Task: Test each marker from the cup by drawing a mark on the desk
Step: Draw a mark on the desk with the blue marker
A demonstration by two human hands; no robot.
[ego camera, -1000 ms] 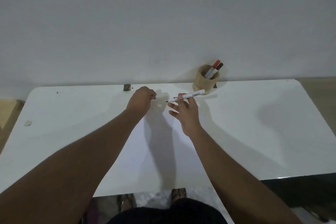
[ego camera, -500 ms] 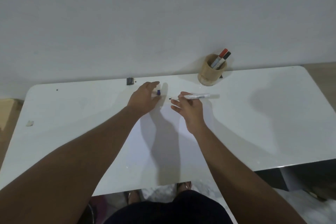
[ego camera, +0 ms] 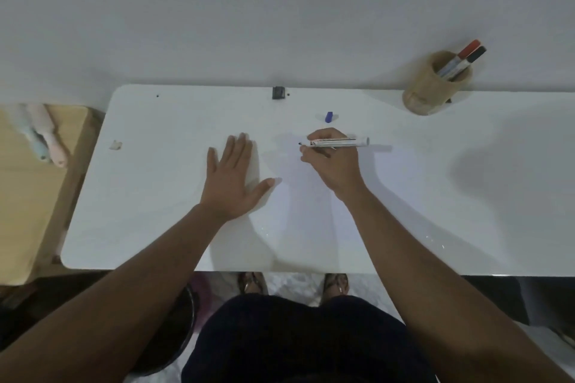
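Right hand (ego camera: 334, 162) gripped the uncapped marker (ego camera: 337, 142), left hand (ego camera: 231, 179) lay flat and empty; loose blue cap (ego camera: 328, 117) risked rolling off the worktop (ego camera: 435, 196).

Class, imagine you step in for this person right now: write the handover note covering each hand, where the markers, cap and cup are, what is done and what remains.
Left hand: empty, flat on the white desk, fingers spread.
Right hand: holds the uncapped marker roughly level, tip pointing left, close above the desk.
Blue cap: lies on the desk just beyond the right hand.
Wooden cup: at the back right, with a red-capped marker and a black-capped marker inside.
Done: one marker taken out and uncapped.
Left: no mark visible yet; draw it, recap, then test the two in the cup.
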